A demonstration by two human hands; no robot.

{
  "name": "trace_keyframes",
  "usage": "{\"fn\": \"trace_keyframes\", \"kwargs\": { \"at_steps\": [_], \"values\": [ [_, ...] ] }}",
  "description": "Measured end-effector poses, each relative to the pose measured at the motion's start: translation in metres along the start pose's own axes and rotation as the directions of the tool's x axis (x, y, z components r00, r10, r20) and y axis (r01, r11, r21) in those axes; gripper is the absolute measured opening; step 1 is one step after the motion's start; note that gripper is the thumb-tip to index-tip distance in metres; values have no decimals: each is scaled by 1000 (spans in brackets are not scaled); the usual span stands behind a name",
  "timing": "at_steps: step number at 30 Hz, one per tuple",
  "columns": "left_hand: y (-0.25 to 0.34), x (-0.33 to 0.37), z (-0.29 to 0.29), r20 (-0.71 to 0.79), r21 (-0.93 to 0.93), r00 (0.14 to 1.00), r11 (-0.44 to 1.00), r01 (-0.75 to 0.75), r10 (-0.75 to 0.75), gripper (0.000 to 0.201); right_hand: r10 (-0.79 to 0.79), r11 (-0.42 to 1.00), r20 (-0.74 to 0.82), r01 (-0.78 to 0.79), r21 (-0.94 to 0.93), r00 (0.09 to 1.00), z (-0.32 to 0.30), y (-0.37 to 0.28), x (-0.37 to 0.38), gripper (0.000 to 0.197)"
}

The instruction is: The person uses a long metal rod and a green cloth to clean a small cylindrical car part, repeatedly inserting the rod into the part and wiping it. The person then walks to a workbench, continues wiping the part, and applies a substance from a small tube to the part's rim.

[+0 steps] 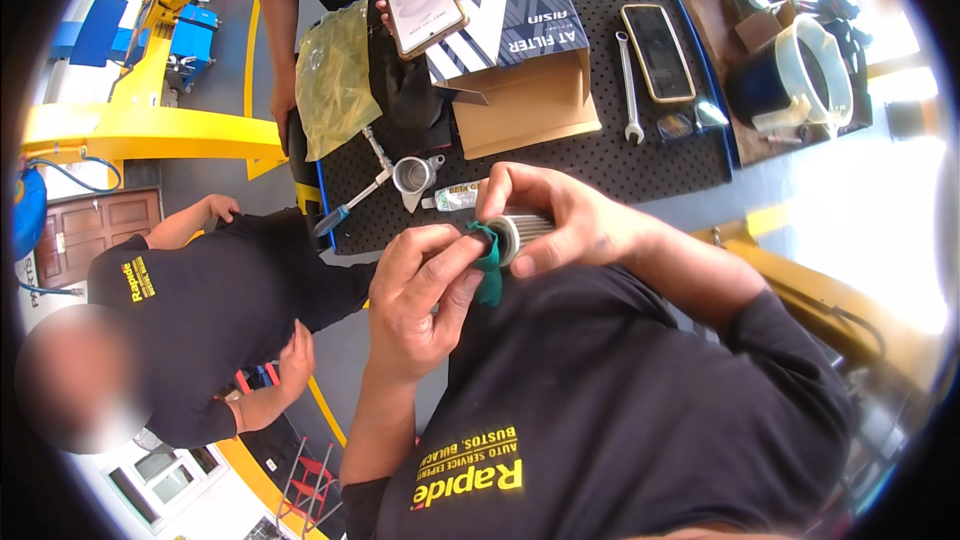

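Note:
Close to my chest, my right hand grips a small pleated cylindrical filter with a pale end ring, its fingers around the top and the thumb below. My left hand pinches a green cloth against the filter's open end; the left fingertips are partly hidden in the cloth. Just beyond my hands, a white tube of paste or sealant lies on the black perforated tabletop. A round metal housing stands next to the tube.
A screwdriver, a ratchet-like tool, a yellow plastic bag and an open carton lie on the table. Right of them are a wrench, a phone and a clear pitcher. One person holds another phone; another person stands left.

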State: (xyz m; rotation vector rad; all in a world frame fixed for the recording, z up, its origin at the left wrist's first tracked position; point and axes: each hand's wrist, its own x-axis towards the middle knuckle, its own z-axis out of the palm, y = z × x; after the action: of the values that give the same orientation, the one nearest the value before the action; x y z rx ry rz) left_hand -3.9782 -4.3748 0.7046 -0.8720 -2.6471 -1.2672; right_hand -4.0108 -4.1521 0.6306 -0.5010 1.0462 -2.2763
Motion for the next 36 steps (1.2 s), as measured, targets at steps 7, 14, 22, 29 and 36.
{"fn": "trace_keyframes", "kwargs": {
  "at_steps": [7,14,22,29,36],
  "values": [
    [-8,-11,-8,24,-15,999,999,45,-44,19,38,921,-112,-78,-383,993,22,-12,7,46],
    [-23,-28,-19,280,-627,820,552,550,-499,15,-199,184,245,282,-942,949,44,-33,15,41],
    [-49,-42,-23,599,-789,706,-431,439,-378,38,-283,40,296,319,-947,912,55,-30,32,39],
    [-84,-69,-37,330,-896,698,22,443,-635,31,-224,338,100,173,-925,970,46,-5,27,44],
    [-129,-78,-40,42,-761,632,385,522,-774,23,-131,502,-105,-25,-864,986,40,5,14,42]
  ]
}}
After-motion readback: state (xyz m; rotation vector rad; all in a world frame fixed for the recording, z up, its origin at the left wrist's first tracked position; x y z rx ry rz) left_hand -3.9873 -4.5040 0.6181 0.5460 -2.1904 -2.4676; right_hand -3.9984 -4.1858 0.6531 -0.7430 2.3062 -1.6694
